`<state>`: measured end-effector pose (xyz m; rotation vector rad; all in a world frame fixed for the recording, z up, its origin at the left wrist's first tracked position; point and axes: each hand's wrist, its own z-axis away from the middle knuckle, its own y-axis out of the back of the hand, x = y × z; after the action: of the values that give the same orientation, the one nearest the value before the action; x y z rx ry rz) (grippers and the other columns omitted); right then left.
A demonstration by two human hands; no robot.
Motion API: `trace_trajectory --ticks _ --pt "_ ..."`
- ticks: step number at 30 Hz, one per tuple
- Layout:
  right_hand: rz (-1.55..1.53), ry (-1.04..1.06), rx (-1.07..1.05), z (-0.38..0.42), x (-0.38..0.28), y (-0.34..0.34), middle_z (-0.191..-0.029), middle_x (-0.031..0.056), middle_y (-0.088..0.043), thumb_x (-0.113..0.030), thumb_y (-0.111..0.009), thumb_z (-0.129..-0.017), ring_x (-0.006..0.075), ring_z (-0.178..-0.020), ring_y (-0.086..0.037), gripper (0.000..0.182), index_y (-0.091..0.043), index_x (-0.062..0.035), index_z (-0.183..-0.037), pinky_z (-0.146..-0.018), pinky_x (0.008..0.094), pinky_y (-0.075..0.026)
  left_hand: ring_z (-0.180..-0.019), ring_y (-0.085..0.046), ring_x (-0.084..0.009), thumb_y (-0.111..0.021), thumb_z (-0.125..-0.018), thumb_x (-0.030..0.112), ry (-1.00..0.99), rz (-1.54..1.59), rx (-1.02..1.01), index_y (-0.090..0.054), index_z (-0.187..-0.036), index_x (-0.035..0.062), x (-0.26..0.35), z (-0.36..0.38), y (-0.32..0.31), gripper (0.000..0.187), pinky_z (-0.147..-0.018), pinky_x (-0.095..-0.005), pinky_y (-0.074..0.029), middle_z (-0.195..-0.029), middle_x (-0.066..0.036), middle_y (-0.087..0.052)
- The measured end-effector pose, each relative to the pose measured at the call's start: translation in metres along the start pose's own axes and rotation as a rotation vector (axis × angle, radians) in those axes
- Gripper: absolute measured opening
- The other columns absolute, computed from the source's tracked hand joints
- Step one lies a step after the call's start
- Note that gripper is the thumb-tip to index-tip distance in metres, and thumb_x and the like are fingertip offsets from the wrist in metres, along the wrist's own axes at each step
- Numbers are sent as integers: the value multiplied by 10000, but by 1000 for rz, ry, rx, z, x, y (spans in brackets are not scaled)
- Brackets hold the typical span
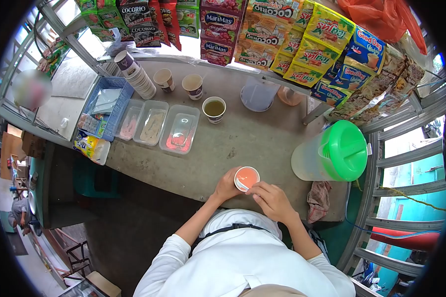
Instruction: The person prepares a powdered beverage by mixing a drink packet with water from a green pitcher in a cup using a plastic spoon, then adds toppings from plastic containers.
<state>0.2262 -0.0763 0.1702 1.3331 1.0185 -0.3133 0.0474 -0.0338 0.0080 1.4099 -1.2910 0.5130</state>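
My left hand (226, 186) is wrapped around the side of a white paper cup (255, 184) near the front edge of the counter. A pinkish-orange drink (249, 175) fills the cup almost to its rim. Over the cup's right side, my right hand (272, 200) pinches a thin whitish stirrer, perhaps a spoon (241, 184), whose end dips into the drink. Farther back stands another paper cup (214, 118) holding a dark greenish drink.
On the counter (228, 148) are plastic tubs (193, 121), a blue basket (104, 129), stacked cups (141, 81) and two single cups. To the right stand a green-lidded pitcher (307, 161) and a crumpled cloth (318, 200). Drink sachets (218, 32) hang along the far side.
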Motion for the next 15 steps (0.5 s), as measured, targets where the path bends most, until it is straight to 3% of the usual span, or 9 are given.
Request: trace_trajectory --ticks 10,15 --pt "115 -2 -18 -3 -8 7 -924 67 -617 -122 -545 -873 252 -823 -596 113 -627 -74 -934 -705 359 -423 -1025 -609 -345 -859 -602 204 -23 -23 0 -539 -1180 15 -4 3 -2 687 -861 -395 -513 -1132 -178 -611" --pt "173 54 142 -4 -2 3 -885 60 -612 -125 -577 -861 230 -780 -600 125 -640 -75 -956 -670 345 -410 -1027 -611 -336 -854 -611 197 -3 -29 -9 -548 -1178 26 -1 1 -1 666 -865 -398 -512 -1137 -170 -613"
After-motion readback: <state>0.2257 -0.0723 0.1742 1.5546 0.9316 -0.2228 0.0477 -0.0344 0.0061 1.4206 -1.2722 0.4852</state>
